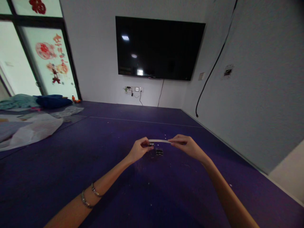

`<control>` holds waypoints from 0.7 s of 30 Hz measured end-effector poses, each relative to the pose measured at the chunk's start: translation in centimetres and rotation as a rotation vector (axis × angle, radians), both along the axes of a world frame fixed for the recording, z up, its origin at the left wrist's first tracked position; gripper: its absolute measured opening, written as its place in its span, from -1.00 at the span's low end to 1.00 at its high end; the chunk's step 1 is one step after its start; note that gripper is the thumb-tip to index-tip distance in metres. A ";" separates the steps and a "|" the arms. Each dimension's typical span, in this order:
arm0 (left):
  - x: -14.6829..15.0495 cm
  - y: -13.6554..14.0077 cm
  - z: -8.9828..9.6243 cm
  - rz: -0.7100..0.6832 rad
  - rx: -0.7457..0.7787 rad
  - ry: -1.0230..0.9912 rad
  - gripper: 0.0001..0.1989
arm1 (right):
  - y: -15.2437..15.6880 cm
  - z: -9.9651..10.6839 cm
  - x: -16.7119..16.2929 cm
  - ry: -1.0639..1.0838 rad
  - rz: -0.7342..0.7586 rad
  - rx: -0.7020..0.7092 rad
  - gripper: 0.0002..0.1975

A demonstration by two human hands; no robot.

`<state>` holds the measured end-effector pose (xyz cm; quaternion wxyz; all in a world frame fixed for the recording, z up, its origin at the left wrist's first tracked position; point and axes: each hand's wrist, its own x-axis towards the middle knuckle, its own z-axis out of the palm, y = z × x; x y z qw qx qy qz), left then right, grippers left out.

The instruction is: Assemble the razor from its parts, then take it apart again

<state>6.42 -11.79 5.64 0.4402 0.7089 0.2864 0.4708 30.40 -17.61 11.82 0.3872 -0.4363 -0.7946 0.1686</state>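
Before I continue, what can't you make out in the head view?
All in the head view:
- Silvery piece at the left hand: too small to identify, partly covered by the fingers.
- White strip: its right end is hidden by the right hand.
- Small dark case: contents too small to tell.
- Translucent sheet: cut off by the left edge.

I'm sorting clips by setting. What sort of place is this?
Probably a room in a home, perhaps a living room: a large television hangs on the wall, and red decorations adorn the glazed door.
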 end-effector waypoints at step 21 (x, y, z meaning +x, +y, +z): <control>-0.2 0.0 0.2 -0.020 -0.008 0.033 -0.78 | 0.1 -0.4 -0.3 -0.005 -0.007 0.011 -0.75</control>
